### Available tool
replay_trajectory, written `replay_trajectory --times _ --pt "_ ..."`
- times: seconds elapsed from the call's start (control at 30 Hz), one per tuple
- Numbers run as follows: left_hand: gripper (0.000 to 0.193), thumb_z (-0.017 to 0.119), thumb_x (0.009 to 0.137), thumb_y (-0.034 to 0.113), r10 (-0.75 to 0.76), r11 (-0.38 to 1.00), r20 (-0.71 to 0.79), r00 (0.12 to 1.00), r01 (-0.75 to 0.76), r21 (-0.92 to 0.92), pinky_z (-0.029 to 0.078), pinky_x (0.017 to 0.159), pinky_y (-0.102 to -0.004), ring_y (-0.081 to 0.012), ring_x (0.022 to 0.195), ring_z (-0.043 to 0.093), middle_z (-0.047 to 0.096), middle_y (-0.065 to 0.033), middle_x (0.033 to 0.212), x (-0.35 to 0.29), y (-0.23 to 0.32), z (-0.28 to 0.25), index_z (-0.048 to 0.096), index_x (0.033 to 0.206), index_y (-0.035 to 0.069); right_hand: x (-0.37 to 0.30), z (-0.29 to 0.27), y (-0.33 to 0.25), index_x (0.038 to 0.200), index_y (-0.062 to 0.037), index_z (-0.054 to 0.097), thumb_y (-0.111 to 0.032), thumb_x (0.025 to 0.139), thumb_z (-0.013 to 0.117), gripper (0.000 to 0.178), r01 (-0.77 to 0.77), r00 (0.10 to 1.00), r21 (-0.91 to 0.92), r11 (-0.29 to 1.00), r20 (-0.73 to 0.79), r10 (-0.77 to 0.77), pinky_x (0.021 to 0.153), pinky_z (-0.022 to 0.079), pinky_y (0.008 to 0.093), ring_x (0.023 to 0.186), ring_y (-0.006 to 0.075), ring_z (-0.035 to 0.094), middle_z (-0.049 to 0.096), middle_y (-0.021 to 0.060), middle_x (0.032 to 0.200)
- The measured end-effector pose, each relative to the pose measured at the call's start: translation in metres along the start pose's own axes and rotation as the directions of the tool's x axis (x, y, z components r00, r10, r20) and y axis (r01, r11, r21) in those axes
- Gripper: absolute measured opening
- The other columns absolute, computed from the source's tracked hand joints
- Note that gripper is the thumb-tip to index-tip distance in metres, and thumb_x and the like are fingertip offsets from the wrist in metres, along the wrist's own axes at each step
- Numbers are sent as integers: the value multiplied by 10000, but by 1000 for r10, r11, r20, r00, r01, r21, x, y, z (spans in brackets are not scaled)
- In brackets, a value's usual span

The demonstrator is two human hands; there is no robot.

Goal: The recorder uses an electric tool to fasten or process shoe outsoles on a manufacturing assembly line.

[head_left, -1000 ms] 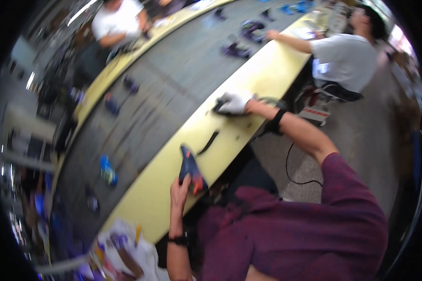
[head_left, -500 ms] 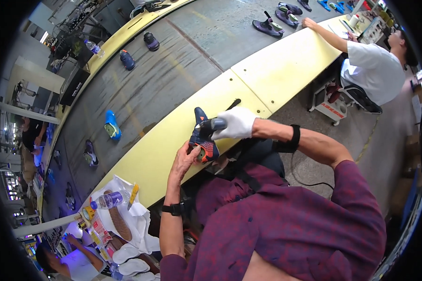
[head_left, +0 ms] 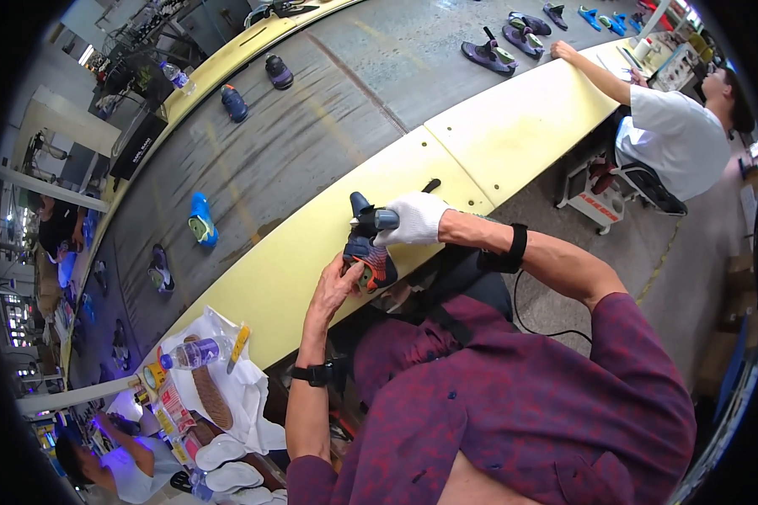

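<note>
My bare left hand (head_left: 338, 284) is closed on the heel end of a dark navy shoe (head_left: 381, 268) with orange and red trim. The shoe is held over the near edge of the pale yellow worktop, its toe pointing away from me. My right hand (head_left: 421, 220), in a white knitted glove, grips a dark hand-held tool (head_left: 386, 220) with a rounded grey end. The tool lies across the upper part of the shoe. Its exact kind I cannot make out, nor whether its tip touches the shoe.
Beyond the yellow worktop (head_left: 312, 261) runs a grey conveyor belt (head_left: 303, 126) with several shoes, including a blue shoe (head_left: 202, 220). A bottle (head_left: 192, 353) and a yellow cutter (head_left: 239, 347) lie on white cloth at left. A person in white (head_left: 678, 126) sits at right.
My gloved hand and the tool have shifted slightly up and left along the shoe. My left hand keeps its hold. At lower left, another person's arm has moved.
</note>
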State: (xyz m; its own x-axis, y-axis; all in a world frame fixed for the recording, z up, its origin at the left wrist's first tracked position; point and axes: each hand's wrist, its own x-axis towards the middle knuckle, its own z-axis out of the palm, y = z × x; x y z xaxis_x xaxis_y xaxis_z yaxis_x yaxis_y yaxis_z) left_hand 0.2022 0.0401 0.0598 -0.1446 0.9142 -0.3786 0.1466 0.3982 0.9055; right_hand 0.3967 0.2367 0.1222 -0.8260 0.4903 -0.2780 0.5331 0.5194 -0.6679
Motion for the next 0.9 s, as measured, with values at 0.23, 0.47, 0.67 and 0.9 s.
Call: replay_trajectory --times 0.23,0.47,0.67,0.9 --pt "424 676 1038 357 -1 1000 -76 997 2 20 520 561 -314 -154 579 624 646 -73 802 3 -14 3 622 1247 -8 -9 6 13 1013 -63 802 -571 840 783 537 5 1000 8 1000 9 -5 796 572 461 850 395 751 760 236 896" --pt "446 661 1043 410 -17 999 -77 997 19 31 514 570 -291 -132 599 617 627 -46 831 2 -17 0 618 1202 -5 -33 -11 7 979 -42 766 -480 835 836 467 -70 997 -15 997 -22 70 759 574 408 794 326 757 759 181 853" --pt "403 662 1053 355 13 1000 -93 996 -13 1 506 557 -294 -137 577 611 615 -48 799 0 -12 4 622 1229 -6 -4 -16 -17 970 -57 793 -535 836 798 497 13 998 59 998 -66 -9 752 567 437 803 375 749 759 209 854" --pt "404 665 1054 352 -9 1000 -104 994 11 15 503 543 -303 -141 572 610 616 -49 788 3 -18 4 623 1251 2 15 1 -11 955 -50 795 -531 830 788 497 55 998 -3 999 12 -55 761 568 451 805 392 745 752 227 850"
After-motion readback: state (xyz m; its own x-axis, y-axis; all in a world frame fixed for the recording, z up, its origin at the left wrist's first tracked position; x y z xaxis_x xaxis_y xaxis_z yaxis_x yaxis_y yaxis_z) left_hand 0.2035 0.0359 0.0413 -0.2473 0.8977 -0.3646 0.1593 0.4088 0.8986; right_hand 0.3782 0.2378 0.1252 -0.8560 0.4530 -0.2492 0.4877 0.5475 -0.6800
